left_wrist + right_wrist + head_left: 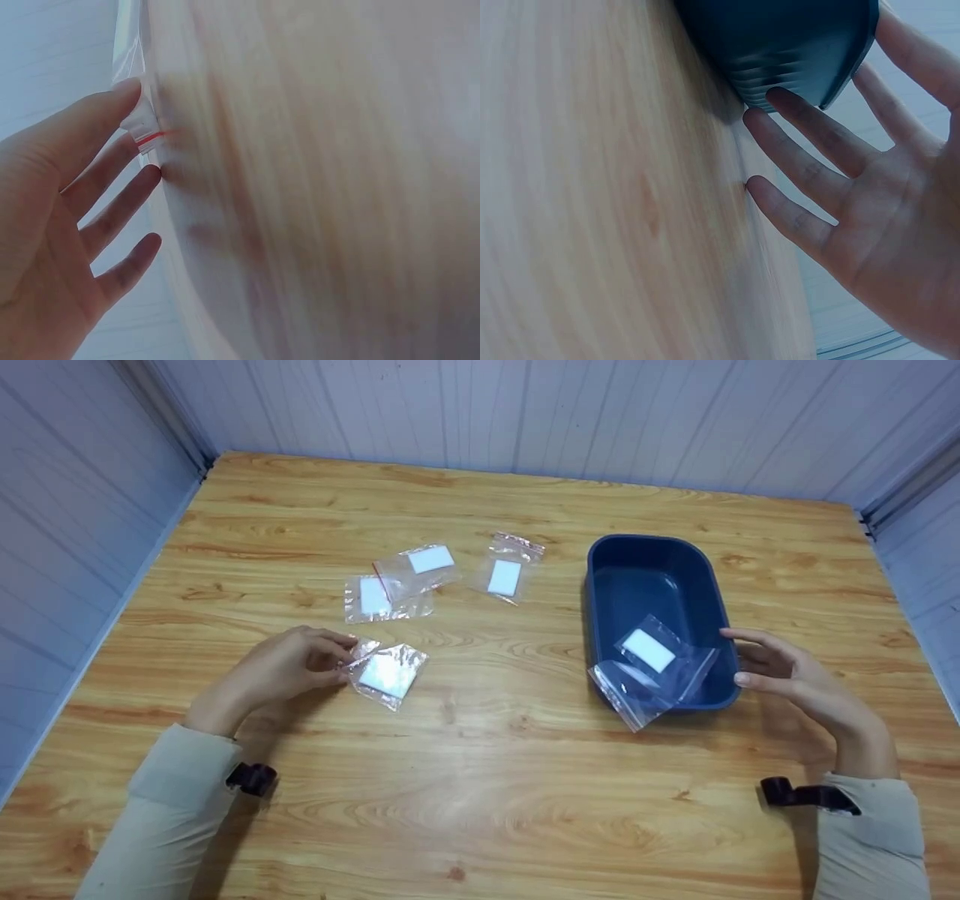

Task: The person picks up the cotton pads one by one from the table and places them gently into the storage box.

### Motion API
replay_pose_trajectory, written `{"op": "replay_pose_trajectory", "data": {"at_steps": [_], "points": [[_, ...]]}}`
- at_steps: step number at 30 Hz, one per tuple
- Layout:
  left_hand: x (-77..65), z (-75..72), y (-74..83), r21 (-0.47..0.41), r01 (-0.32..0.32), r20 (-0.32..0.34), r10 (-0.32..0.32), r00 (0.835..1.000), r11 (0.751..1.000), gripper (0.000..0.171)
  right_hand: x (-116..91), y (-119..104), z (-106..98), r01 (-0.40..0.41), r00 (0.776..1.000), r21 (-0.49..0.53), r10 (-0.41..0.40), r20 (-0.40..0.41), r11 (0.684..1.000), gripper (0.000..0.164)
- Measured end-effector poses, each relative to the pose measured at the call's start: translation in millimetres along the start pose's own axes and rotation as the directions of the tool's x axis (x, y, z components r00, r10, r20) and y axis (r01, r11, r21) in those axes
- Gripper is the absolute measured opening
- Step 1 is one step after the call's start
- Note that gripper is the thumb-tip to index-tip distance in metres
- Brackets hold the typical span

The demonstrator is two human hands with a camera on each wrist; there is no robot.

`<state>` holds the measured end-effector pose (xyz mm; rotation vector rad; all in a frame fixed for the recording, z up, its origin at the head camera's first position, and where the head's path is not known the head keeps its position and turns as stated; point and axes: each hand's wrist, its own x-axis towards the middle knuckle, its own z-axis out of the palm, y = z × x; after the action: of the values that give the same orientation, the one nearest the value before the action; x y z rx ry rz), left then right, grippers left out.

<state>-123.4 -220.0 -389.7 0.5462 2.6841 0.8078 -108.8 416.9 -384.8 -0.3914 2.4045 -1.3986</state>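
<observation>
My left hand pinches the end of a clear zip bag with a flat white block inside, at the left of the table. In the left wrist view, thumb and forefinger meet at the bag's red-striped zip end; the other fingers are spread. On the right stands a dark blue plastic bin. My right hand touches the bin's right side with thumb and forefinger, its other fingers extended beside the wall. At the bin's front lies a bagged white block, with clear plastic hanging over the front rim.
Behind the left hand, two zip bags with white blocks overlap. Another bagged white block lies between them and the bin. The wood-grain table is bounded by pale panel walls at the back and sides.
</observation>
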Motion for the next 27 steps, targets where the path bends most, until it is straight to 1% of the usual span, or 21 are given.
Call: {"op": "replay_pose_trajectory", "data": {"at_steps": [7,17,21,27], "points": [[0.1,-1.0,-2.1,0.003,0.025,-0.013,-0.025,1.0,1.0,0.021,1,2,0,0.008,1.0,0.056,-0.008,0.005,0.998,0.057],[2.4,-1.4,1.4,0.009,0.027,-0.079,-0.026,0.997,1.0,0.013,1,3,0,0.017,1.0,0.078,-0.018,0.014,0.997,0.057],[3.6,-2.0,5.2,0.005,0.024,-0.101,-0.024,0.995,1.0,0.011,1,2,0,0.019,1.0,0.071,-0.02,0.013,0.997,0.057],[4.7,-2.9,11.6,0.003,-0.005,-0.148,0.006,0.989,1.0,0.009,0,2,0,0.009,1.0,0.027,-0.009,0.008,1.0,0.057]]}}
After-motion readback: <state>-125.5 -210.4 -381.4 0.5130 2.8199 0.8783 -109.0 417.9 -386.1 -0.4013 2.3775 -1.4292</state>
